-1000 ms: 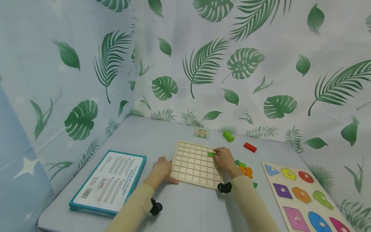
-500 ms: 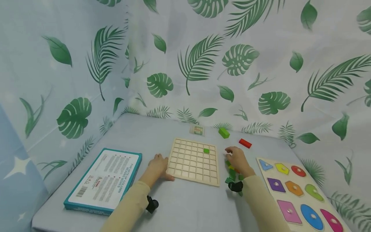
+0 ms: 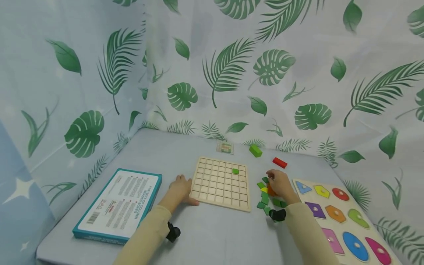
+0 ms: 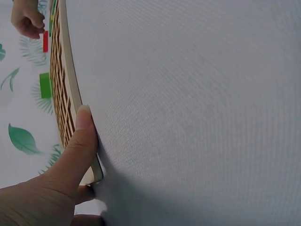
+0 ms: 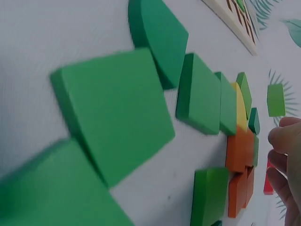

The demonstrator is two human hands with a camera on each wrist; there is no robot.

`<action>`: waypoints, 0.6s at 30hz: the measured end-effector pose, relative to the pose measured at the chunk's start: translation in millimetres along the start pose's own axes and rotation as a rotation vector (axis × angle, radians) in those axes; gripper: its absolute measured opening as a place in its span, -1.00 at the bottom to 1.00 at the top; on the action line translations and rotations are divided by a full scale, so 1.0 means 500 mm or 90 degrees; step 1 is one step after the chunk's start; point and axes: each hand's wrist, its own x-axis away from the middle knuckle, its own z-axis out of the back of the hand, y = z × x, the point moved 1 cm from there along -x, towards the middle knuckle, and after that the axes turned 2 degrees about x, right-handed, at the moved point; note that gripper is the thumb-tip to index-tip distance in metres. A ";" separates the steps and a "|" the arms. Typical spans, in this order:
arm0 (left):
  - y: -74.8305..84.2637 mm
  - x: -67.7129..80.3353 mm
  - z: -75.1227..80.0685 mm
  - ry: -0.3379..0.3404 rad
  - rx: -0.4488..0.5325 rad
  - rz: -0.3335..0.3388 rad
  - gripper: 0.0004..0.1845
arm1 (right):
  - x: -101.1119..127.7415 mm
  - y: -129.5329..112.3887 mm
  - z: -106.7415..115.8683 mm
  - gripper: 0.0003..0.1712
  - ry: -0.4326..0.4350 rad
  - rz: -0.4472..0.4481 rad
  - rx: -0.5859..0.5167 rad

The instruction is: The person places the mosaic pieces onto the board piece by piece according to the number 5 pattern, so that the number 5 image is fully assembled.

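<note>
In the head view a wooden grid board (image 3: 212, 184) lies on the table, with one green tile (image 3: 235, 171) in a cell near its far right. My left hand (image 3: 179, 189) holds its near left corner, the thumb (image 4: 80, 141) pressed on the near edge and the fingers round the side. Right of the board, my right hand (image 3: 281, 184) is over scattered pieces, fingers loosely bent, nothing visible between them. Around it lie several green tiles (image 3: 264, 198), orange pieces (image 5: 239, 148) and a yellow piece (image 5: 241, 106), partly hidden by the hand.
A teal-edged box (image 3: 122, 206) lies at left. On the right is a knobbed shape puzzle (image 3: 310, 197), close to my right sleeve. Toward the back are a green block (image 3: 255, 150), a red block (image 3: 279, 162) and a small patterned card (image 3: 225, 147). Leaf-printed cloth hangs behind.
My right hand has let go of the green tile on the board and moved right, over the loose pieces. The left hand stays at the board's corner. The head view has shifted slightly.
</note>
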 end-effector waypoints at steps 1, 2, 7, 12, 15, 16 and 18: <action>0.000 -0.001 0.000 0.001 0.002 0.001 0.06 | 0.003 0.002 0.003 -0.72 -0.001 0.000 0.002; 0.000 -0.002 0.000 -0.001 0.001 0.001 0.06 | 0.006 0.004 0.006 -0.72 -0.004 -0.005 0.002; -0.002 -0.006 0.003 -0.004 0.004 0.002 0.07 | 0.020 0.011 0.019 -0.73 -0.013 -0.023 0.021; -0.001 -0.005 0.008 -0.006 0.010 0.003 0.06 | 0.027 0.016 0.025 -0.73 -0.002 -0.022 0.034; 0.001 -0.003 0.009 -0.010 0.016 0.004 0.06 | 0.029 0.018 0.023 -0.73 0.000 -0.024 0.033; 0.001 -0.003 0.007 -0.009 0.016 0.004 0.06 | 0.029 0.018 0.021 -0.73 0.002 -0.026 0.032; 0.000 0.000 0.005 -0.008 0.018 0.004 0.05 | 0.029 0.019 0.014 -0.72 0.004 -0.028 0.026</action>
